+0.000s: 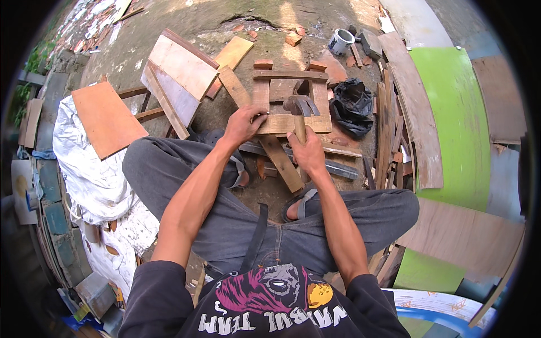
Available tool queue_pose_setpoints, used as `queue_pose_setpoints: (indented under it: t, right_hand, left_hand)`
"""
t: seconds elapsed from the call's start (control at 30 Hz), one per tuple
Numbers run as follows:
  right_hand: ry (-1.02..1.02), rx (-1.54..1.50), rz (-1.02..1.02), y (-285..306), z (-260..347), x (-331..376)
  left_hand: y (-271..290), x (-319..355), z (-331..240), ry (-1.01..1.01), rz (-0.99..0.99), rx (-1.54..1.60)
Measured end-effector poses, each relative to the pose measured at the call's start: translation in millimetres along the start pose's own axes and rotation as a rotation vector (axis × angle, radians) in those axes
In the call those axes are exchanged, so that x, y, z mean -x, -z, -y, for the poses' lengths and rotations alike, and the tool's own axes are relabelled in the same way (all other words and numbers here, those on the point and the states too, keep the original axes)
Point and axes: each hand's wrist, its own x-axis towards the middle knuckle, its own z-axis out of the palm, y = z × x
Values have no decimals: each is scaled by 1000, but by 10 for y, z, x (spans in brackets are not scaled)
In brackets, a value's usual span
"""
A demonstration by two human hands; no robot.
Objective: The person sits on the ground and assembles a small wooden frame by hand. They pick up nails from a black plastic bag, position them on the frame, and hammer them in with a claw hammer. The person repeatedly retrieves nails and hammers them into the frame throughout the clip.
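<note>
My left hand (243, 124) is closed in a pinch at the left end of a wooden frame. A small bright nail head (268, 112) shows at its fingertips. The frame's near board (315, 123) lies across two side pieces, and a narrower slat (289, 74) crosses the far end. My right hand (307, 149) grips the wooden handle of a claw hammer (296, 105). The hammer's metal head is over the near board, right of my left hand. Beneath the frame, a loose plank (282, 163) slants toward my feet.
Beyond the frame's right side sit a black plastic bag (353, 107) and a paint can (340, 42). Leaning boards (179, 65) and an orange-brown panel (109, 119) stand left, near white cloth (90, 163). Wood strips (385, 124) and a green sheet (451, 124) line the right.
</note>
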Motion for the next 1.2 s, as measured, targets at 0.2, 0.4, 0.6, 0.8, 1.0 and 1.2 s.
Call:
queue_pose_setpoints:
  t: [0.2, 0.4, 0.6, 0.8, 1.0, 1.2]
  right_hand:
    - [24, -6, 9, 159, 42, 83]
    - [143, -13, 22, 66, 417, 120]
    - [119, 207, 176, -15, 418, 75]
    - [229, 35, 59, 27, 687, 122]
    - [125, 195, 141, -65, 486, 112]
    - [56, 172, 81, -19, 513, 157]
  left_hand:
    - [-21, 8, 50, -40, 3, -10]
    - [-70, 47, 103, -28, -31, -15]
    - [-70, 46, 155, -72, -36, -36]
    - [-70, 52, 114, -100, -59, -25]
    - [-68, 33, 121, -105, -37, -9]
    - [-44, 56, 107, -109, -20, -8]
